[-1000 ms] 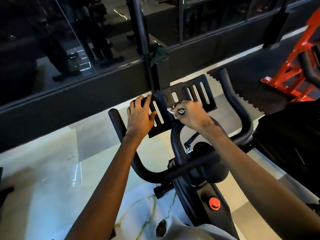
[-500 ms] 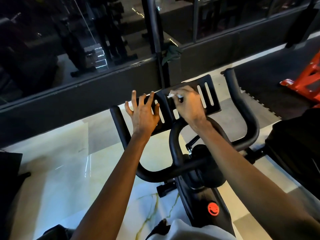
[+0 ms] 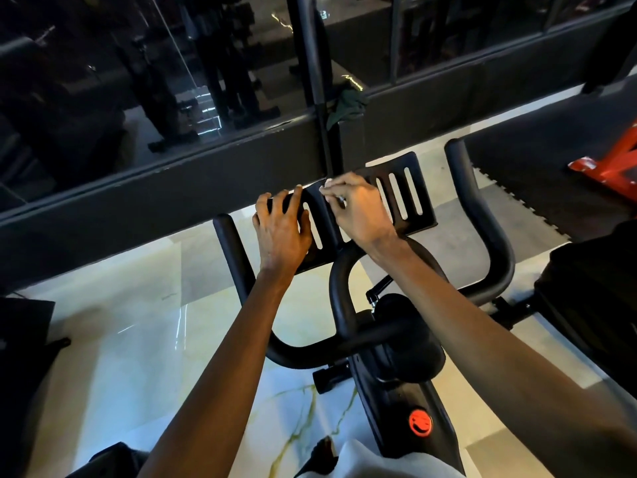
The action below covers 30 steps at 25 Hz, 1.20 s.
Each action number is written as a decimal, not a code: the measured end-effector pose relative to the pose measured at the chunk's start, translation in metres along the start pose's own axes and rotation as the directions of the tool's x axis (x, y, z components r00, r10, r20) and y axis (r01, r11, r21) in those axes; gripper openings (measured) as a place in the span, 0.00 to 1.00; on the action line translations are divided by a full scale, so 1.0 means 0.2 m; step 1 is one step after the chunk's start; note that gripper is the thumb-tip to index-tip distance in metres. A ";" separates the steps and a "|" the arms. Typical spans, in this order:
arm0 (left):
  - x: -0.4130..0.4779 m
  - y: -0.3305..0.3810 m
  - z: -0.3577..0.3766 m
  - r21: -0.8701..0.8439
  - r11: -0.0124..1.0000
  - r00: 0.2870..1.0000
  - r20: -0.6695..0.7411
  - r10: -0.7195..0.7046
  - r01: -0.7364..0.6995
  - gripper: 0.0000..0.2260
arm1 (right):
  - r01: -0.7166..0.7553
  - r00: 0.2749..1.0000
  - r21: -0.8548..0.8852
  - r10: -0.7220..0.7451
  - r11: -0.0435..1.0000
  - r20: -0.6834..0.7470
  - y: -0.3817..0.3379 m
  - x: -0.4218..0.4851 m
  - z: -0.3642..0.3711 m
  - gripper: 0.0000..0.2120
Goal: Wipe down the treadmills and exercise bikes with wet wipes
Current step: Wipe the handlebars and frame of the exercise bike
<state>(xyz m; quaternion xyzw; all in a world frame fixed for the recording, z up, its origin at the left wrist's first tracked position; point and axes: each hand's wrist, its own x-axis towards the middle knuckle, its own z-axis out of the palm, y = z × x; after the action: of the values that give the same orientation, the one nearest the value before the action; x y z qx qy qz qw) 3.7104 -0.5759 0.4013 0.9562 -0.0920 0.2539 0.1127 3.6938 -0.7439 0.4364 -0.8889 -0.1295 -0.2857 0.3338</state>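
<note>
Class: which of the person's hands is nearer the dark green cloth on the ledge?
Right. The right hand, pinching a wet wipe, is at the far edge of the tray, just this side of the cloth; the left hand rests on the tray further left.

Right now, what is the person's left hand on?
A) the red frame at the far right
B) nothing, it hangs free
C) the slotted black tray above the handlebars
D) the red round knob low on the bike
C: the left hand lies on the left end of the slotted black tray, while the right hand pinches a small white wipe at the tray's far edge.
</note>
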 end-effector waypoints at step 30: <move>0.10 0.14 -0.14 -0.161 0.986 0.974 0.224 -0.016 0.053 0.22 | -0.230 0.890 -0.027 0.221 0.973 0.398 0.00 -0.18 -0.20 0.07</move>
<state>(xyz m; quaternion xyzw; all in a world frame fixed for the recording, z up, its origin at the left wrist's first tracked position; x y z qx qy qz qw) 3.7090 -0.5976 0.4394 0.9673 -0.1081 0.1348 0.1854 3.6484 -0.7716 0.4398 -0.9338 -0.0935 -0.0568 0.3407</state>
